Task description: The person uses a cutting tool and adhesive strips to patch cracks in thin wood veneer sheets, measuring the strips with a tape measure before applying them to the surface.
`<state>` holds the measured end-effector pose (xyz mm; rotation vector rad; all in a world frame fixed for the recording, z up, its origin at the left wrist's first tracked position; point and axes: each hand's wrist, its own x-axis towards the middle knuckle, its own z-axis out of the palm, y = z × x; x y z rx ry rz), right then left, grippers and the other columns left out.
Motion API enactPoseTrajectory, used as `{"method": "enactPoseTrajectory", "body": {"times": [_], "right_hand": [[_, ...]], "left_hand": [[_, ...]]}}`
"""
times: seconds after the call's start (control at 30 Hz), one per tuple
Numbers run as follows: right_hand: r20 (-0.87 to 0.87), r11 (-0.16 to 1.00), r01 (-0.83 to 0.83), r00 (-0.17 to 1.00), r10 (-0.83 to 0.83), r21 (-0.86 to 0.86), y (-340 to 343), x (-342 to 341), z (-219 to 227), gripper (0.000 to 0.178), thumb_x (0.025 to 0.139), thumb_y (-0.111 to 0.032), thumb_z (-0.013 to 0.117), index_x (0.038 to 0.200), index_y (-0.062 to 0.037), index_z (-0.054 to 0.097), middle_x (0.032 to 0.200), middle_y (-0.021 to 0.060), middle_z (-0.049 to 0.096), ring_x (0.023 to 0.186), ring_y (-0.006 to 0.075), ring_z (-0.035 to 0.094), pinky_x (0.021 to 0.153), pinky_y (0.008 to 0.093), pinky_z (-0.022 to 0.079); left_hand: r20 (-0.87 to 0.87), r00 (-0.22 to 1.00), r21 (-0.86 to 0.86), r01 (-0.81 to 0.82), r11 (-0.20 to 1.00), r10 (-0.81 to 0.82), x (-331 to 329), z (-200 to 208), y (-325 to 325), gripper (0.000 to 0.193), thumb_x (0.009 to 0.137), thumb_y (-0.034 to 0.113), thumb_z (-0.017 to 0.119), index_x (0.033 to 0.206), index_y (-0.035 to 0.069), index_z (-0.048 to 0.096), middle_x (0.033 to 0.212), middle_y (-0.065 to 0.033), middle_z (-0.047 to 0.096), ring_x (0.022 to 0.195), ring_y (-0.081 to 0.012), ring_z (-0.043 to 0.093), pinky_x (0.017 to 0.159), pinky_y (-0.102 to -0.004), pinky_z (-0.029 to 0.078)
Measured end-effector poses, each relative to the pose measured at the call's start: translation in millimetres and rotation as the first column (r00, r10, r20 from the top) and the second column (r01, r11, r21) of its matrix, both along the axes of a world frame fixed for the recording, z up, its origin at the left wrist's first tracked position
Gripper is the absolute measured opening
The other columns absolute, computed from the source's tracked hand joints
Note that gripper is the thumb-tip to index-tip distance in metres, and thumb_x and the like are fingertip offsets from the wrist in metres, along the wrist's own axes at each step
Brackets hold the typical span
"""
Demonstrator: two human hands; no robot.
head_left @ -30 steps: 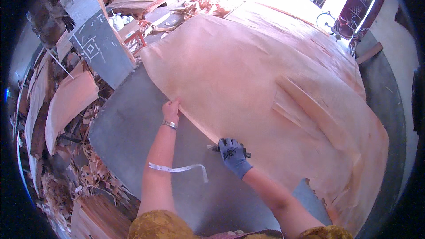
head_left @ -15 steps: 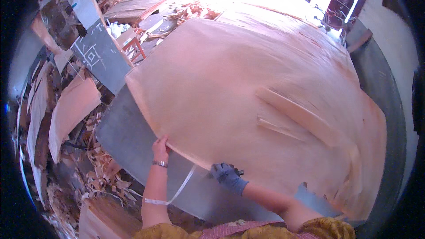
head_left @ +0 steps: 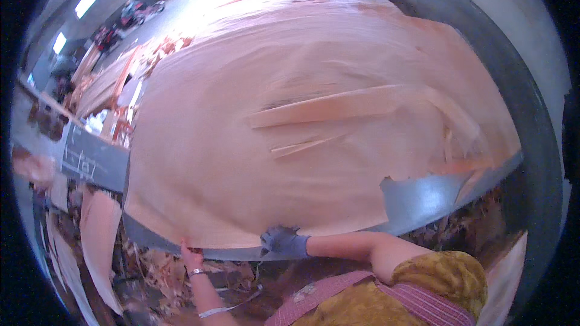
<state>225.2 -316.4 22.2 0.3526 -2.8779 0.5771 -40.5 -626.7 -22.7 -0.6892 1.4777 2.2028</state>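
Observation:
A large tan wood veneer sheet [head_left: 211,145] spreads over a grey table [head_left: 423,199], its near edge running past both my hands. My bare left hand [head_left: 192,256], a metal band on its wrist, pinches that edge at the near left. Farther right along the edge, my right hand [head_left: 283,241] in a grey glove is curled down on the sheet. Something dark shows by the glove's fingers, too hidden to name. A thin white strip [head_left: 232,306] trails beside my left forearm.
Loose veneer strips [head_left: 326,108] lie raised on the sheet's middle, with torn pieces at its right. Veneer scraps [head_left: 169,271] litter the floor below the table's near edge. A grey board with chalk marks [head_left: 90,157] stands at the left; a wall [head_left: 513,42] borders the right.
The view has swung to the right and tipped. My left hand still holds the sheet's edge, which now lies nearer the table's front edge. My gloved hand stays at the sheet's edge.

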Motion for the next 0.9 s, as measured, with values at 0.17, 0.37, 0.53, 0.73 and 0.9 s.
{"method": "enactPoseTrajectory", "body": {"times": [0.17, 0.37, 0.53, 0.73, 0.9], "right_hand": [[0.018, 0.999, 0.052, 0.999, -0.052, -0.007, -16.7, 13.3, -22.2, 0.032, 0.079, -0.039, 0.061, 0.086, -0.0084, 0.064, 0.082, 0.0108, 0.059, 0.077, 0.0284, 0.062, 0.064, 0.0425, 0.05], [-0.068, 0.982, 0.098, 0.994, -0.088, 0.16, -20.2, 19.0, -20.1, 0.025, 0.076, -0.035, 0.064, 0.079, -0.0108, 0.063, 0.08, 0.0085, 0.06, 0.075, 0.0272, 0.061, 0.062, 0.0411, 0.049], [0.07, 0.972, 0.073, 0.993, -0.09, 0.222, -30.5, 4.5, -14.8, 0.017, 0.08, -0.027, 0.06, 0.085, -0.0114, 0.064, 0.084, 0.007, 0.059, 0.079, 0.0244, 0.061, 0.064, 0.0369, 0.05], [0.081, 0.987, 0.125, 0.988, -0.134, 0.105, -43.5, 0.0, -12.1, 0.023, 0.082, -0.028, 0.059, 0.092, -0.0076, 0.062, 0.09, 0.0073, 0.061, 0.083, 0.0249, 0.062, 0.069, 0.0394, 0.052], [0.206, 0.943, 0.228, 0.962, -0.179, -0.243, 2.5, 61.7, 34.2, 0.037, 0.087, -0.025, 0.06, 0.12, -0.0099, 0.057, 0.113, 0.0124, 0.06, 0.103, 0.0306, 0.061, 0.083, 0.0431, 0.052]], "left_hand": [[-0.198, 0.978, -0.021, 0.059, 0.998, -0.062, -52.2, 24.3, -36.1, 0.042, 0.093, 0.043, 0.062, 0.113, 0.006, 0.06, 0.11, -0.0093, 0.065, 0.097, -0.0243, 0.063, 0.082, -0.0396, 0.055], [-0.215, 0.977, -0.462, -0.092, 0.882, -0.011, -116.3, 8.3, -52.5, 0.041, 0.094, 0.042, 0.061, 0.111, 0.005, 0.059, 0.088, -0.0062, 0.059, 0.073, -0.0192, 0.056, 0.059, -0.0321, 0.049], [-0.146, 0.979, -0.566, 0.035, 0.823, -0.142, -143.7, 6.4, -78.0, 0.027, 0.091, 0.028, 0.06, 0.101, 0.003, 0.063, 0.075, -0.0057, 0.057, 0.067, -0.0194, 0.053, 0.057, -0.0339, 0.047], [-0.041, 0.98, -0.668, 0.119, 0.734, -0.197, -139.1, -17.1, -55.0, 0.027, 0.091, 0.026, 0.059, 0.102, 0.002, 0.062, 0.077, -0.0064, 0.057, 0.069, -0.0209, 0.055, 0.06, -0.0351, 0.048], [0.022, 0.973, -0.709, 0.178, 0.682, -0.231, -104.1, -31.2, -8.7, 0.027, 0.09, 0.025, 0.059, 0.103, 0.001, 0.062, 0.079, -0.0071, 0.058, 0.071, -0.0222, 0.056, 0.062, -0.0361, 0.048]]}}
